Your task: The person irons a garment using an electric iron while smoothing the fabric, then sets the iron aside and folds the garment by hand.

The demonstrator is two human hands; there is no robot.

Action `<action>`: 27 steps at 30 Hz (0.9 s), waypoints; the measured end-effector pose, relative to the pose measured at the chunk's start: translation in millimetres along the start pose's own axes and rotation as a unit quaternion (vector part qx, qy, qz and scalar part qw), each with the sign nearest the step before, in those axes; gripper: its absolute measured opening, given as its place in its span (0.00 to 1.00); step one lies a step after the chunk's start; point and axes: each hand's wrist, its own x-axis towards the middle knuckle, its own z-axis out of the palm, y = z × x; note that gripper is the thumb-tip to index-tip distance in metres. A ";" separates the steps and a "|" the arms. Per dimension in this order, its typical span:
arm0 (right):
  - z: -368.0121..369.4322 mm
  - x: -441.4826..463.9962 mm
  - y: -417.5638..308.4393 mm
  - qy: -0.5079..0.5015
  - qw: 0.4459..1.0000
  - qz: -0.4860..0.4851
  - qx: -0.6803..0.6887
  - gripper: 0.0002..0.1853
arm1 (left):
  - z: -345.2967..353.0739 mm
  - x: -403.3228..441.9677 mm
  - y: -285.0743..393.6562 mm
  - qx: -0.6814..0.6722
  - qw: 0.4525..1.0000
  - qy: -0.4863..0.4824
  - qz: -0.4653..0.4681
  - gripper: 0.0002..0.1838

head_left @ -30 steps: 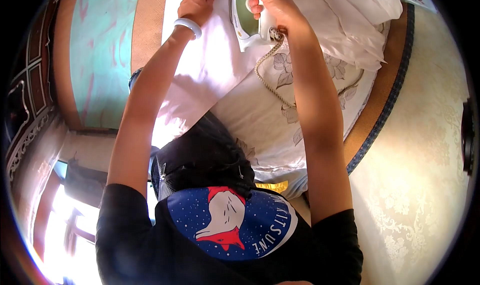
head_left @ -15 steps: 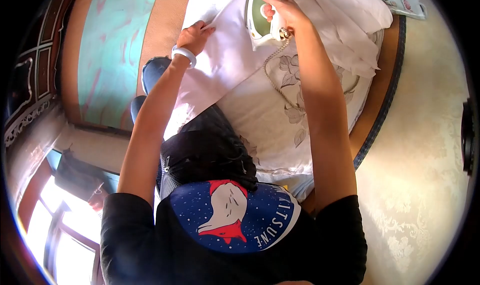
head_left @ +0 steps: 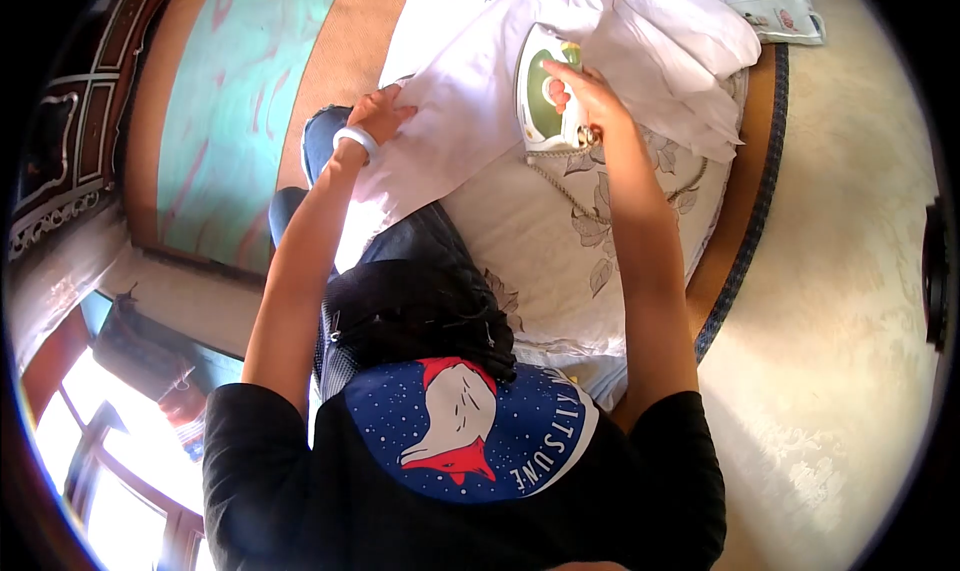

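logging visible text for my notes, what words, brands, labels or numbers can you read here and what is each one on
"KITSUNE": on the round blue print of the black t-shirt; whatever precedes the K is unclear.
Iron: any markings are too small to read.
Plastic package: red and dark printing, too small and blurred to read.
No readable numbers.

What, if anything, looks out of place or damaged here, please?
The white cloth lies bunched beside the iron, and the cord loops loosely over the sheet, so both look untidy; nothing appears spilled or damaged.
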 end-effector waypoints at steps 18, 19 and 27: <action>51.9 -79.9 75.8 0.032 0.996 -0.042 0.069 0.09 | -12.8 -25.3 -3.0 -0.076 0.987 0.126 -0.061 0.17; 53.3 -80.5 81.6 0.035 0.995 -0.054 0.078 0.09 | -15.1 -26.6 1.4 -0.072 0.987 0.128 -0.071 0.17; 64.2 -135.8 113.2 0.042 0.992 -0.086 0.078 0.09 | 1.7 -79.0 51.2 0.195 0.952 0.070 0.227 0.26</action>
